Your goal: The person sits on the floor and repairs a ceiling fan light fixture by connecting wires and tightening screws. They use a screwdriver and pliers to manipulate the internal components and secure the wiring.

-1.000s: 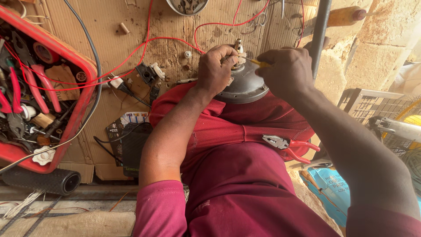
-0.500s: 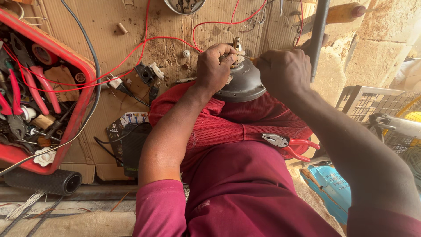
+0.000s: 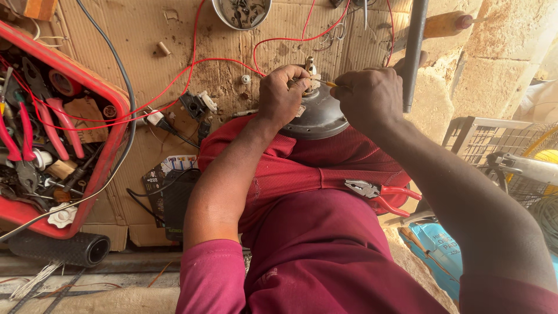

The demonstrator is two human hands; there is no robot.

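The grey motor housing (image 3: 317, 116) sits wedged on the person's lap against the red cloth (image 3: 302, 168), which keeps it steady for close work. The left hand (image 3: 282, 96) pinches the small fitting on top in a narrow grip, while the right hand (image 3: 372, 99) is closed around a thin yellow-handled tool (image 3: 328, 84) aimed at that same spot. Red-handled pliers (image 3: 381, 192) lie on the thigh within reach.

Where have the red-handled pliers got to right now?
In the head view, the red-handled pliers lie on the person's lap, on the red cloth, below the right hand and the grey motor housing, toward the right side.
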